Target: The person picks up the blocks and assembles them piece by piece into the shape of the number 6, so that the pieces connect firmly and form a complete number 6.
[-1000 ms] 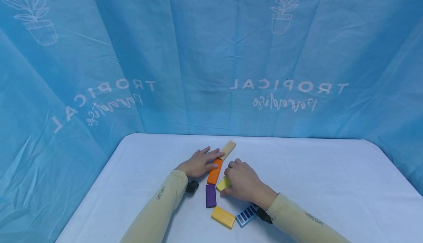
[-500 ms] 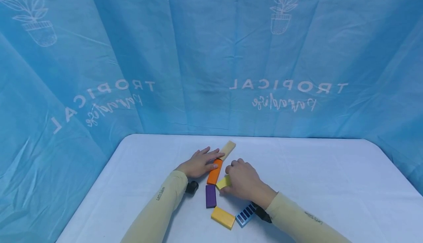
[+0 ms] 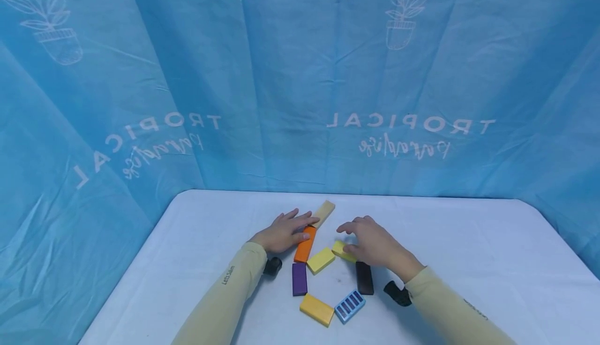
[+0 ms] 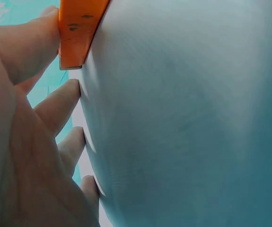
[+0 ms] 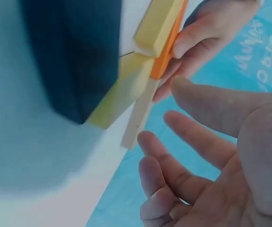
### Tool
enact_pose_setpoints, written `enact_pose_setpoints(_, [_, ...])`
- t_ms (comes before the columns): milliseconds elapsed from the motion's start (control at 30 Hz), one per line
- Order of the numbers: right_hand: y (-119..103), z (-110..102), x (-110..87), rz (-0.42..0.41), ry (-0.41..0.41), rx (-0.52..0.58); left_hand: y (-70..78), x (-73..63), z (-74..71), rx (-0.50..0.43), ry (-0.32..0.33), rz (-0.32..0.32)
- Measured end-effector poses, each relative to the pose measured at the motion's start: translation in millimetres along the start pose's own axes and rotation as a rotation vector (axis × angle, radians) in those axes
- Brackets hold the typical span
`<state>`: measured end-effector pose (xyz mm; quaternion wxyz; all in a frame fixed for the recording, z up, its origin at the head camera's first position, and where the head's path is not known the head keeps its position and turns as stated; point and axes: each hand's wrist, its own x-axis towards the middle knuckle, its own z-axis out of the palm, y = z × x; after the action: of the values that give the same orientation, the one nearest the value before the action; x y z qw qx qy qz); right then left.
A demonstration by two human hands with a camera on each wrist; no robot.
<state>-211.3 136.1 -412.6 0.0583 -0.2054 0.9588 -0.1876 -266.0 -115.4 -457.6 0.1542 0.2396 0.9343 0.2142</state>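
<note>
My left hand [image 3: 284,231] lies with fingers extended, its thumb touching the orange block [image 3: 305,244] and a fingertip at the plain wooden block [image 3: 323,213]. My right hand [image 3: 375,241] hovers with its fingers apart and nothing held, nearest to a yellow block [image 3: 341,250] that it partly hides in the head view. Another pale yellow block [image 3: 321,260] lies flat beside that one. In the right wrist view the right-hand fingertips are clear of the yellow block [image 5: 124,90] and the dark block [image 5: 74,52].
A ring on the white table [image 3: 450,272] continues through a dark block [image 3: 364,278], a light-blue block with dark stripes [image 3: 350,306], a deeper yellow block [image 3: 316,309] and a purple block [image 3: 299,279]. A blue curtain [image 3: 300,74] hangs behind the table.
My right hand has let go of the pale yellow block and moved right, uncovering the second yellow block and the dark block. The left hand has stayed put.
</note>
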Motion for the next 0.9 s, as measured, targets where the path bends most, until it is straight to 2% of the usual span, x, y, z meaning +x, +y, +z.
enact_pose_setpoints(167, [9, 0, -2.1, 0.012, -0.039, 0.027, -0.3, 0.6, 0.9, 0.0, 0.001, -0.007])
enact_pose_setpoints(433, [16, 9, -2.8, 0.043, -0.077, 0.005, 1.1, -0.6, 0.7, 0.006, -0.001, -0.01])
enact_pose_setpoints(900, [21, 9, -4.6, 0.035, -0.091, 0.045, 1.1, 0.3, 0.3, 0.008, -0.005, -0.018])
